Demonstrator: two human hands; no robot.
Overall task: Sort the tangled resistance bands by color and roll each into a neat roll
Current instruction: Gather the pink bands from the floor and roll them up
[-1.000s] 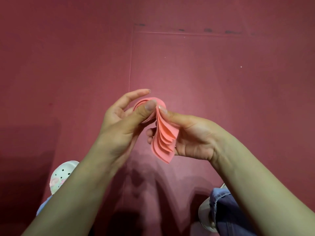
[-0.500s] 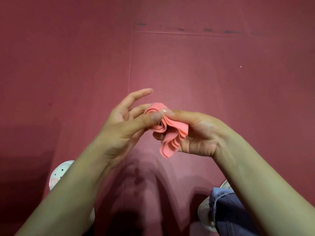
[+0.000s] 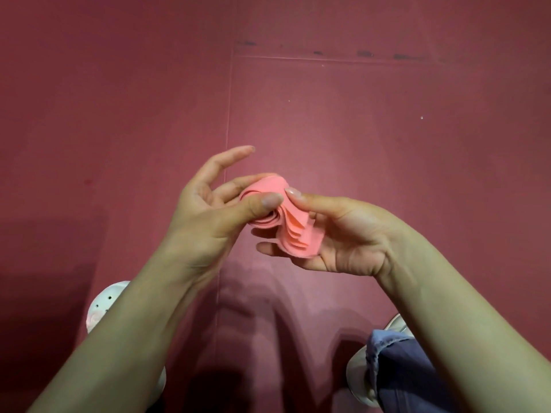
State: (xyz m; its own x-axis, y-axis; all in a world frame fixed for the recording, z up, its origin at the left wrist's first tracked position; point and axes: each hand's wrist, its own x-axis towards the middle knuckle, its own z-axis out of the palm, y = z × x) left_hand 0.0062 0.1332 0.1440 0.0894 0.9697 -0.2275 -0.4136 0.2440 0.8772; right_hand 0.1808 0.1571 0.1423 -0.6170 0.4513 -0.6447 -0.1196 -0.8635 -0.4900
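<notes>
A pink resistance band [image 3: 281, 216], wound into a loose coil with several layers fanning out, is held in mid-air between both hands. My left hand [image 3: 208, 213] pinches the coiled end between its thumb and middle fingers, with the index finger sticking out straight. My right hand [image 3: 337, 234] holds the other side, its thumb on top of the band and its fingers cupped underneath the fanned layers. No other bands are in view.
A dark red mat [image 3: 357, 129] covers the floor below, with a seam running down its middle. A white perforated shoe [image 3: 104, 305] shows at lower left, and a blue trouser leg [image 3: 396, 371] over a white shoe at lower right.
The band's fanned layers, which hung downward, have turned sideways to the right and lie in my right palm. My right hand has rotated palm-up; my left thumb has kept its pinch on the coil.
</notes>
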